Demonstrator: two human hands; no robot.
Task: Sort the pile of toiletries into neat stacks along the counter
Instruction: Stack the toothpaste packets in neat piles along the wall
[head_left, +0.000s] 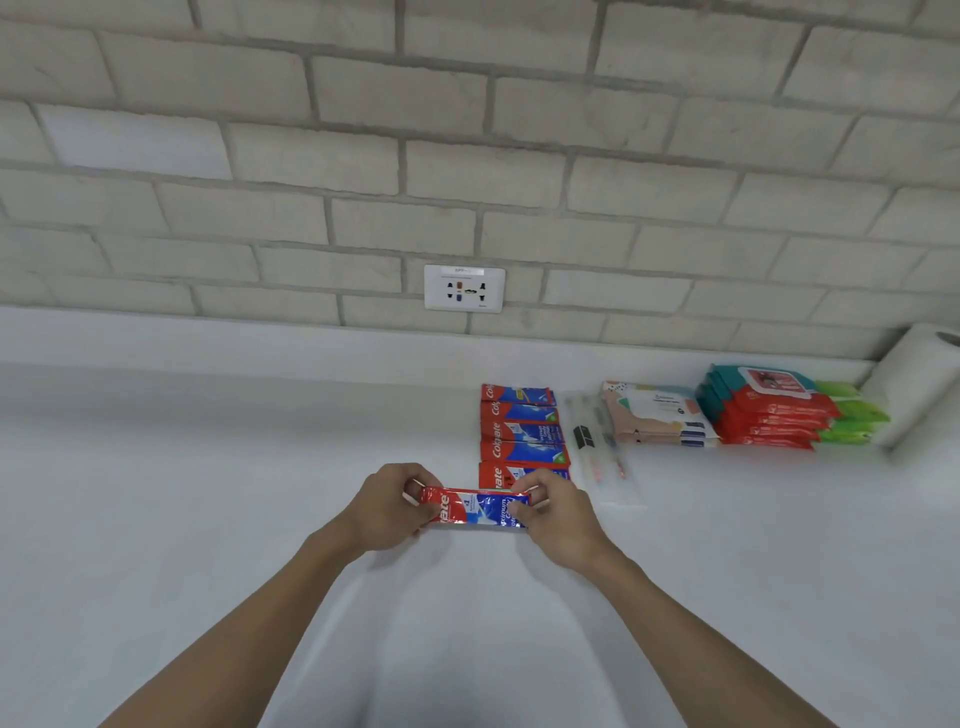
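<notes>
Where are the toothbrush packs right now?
Head view, right of centre: the toothbrush packs lie between the toothpaste row and the beige wipes stack.

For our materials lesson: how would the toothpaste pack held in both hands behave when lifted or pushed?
Probably stiff: the toothpaste pack looks straight though the left hand and right hand pinch only its ends. Likely light, as a mere pinch seems to carry it. Matching packs lie flat on the counter, so it should slide, not roll.

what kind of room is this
Likely a kitchen or utility counter, though I can't be sure: a white countertop against a pale brick wall, a wall socket just above it, and a paper towel roll at the right end.
</notes>
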